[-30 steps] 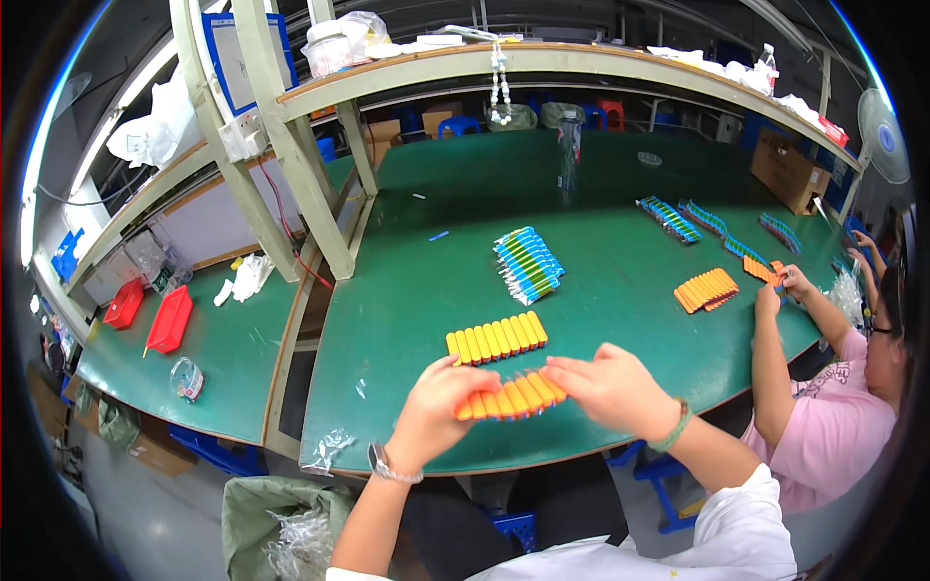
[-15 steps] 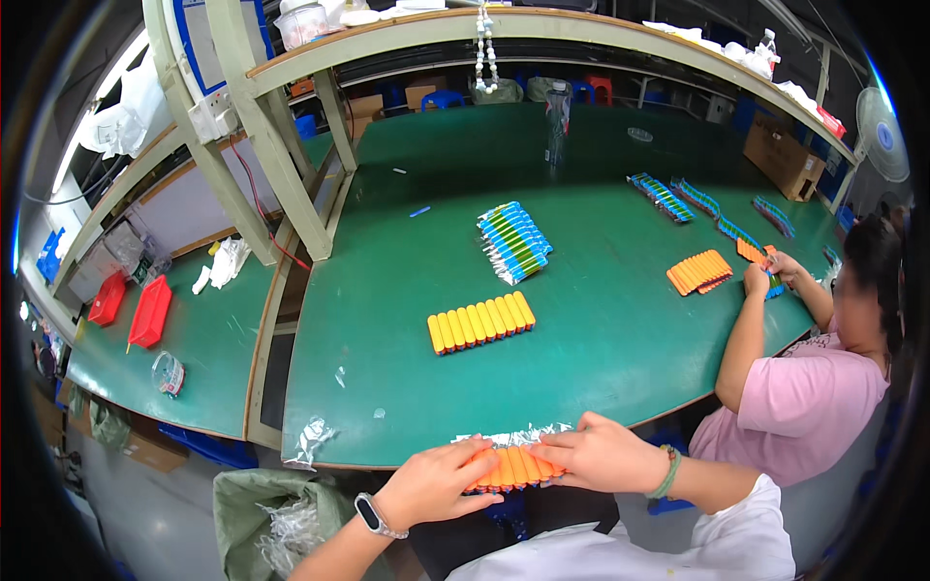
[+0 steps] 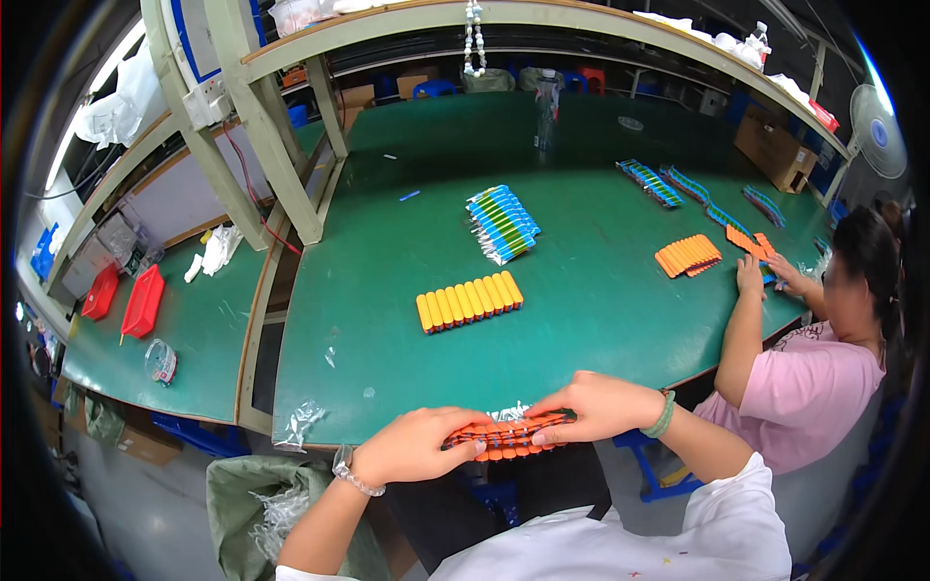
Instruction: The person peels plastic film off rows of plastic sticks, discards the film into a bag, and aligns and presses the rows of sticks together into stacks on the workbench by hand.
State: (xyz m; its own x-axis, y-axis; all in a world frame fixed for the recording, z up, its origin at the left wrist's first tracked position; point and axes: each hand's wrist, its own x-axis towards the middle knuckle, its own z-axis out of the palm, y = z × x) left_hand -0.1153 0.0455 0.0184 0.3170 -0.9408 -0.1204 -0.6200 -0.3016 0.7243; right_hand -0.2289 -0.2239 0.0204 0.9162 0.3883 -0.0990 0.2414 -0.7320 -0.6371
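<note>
Red trays (image 3: 143, 302): two, side by side on the side table (image 3: 208, 373), far left.
Plastic cup (image 3: 161, 362): clear, nearer the side table's front edge than the trays.
White cloth (image 3: 224, 250): crumpled, toward the back of the side table.
Sack (image 3: 232, 504): green, below the table edge, clear plastic scraps (image 3: 279, 518) inside.
Crumpled film (image 3: 300, 422): clear, at the near left corner of the main table (image 3: 373, 353).
Left hand (image 3: 417, 445): gripping the left end of the orange stack, fingers over the top, thumb on the near side.
Yellow row (image 3: 470, 302): flat on the table, beyond the hands.
Blue-green packs (image 3: 502, 225): overlapping pile, behind the yellow row.
Orange stack (image 3: 509, 441): layered, held between both hands at the table's near edge, above the lap.
Bottle (image 3: 547, 111): clear, upright, toward the back.
Right hand (image 3: 605, 407): gripping the stack's right end, thumb on the near side. Green bracelet (image 3: 661, 414) on that wrist.
Orange pile (image 3: 688, 255): on the table, right of the yellow row, well apart.
Co-worker (image 3: 809, 382): pink shirt, both hands at more orange and blue pieces, far right.
Cardboard box (image 3: 775, 147): back right of the table.
Fan (image 3: 879, 131): beyond the box.
</note>
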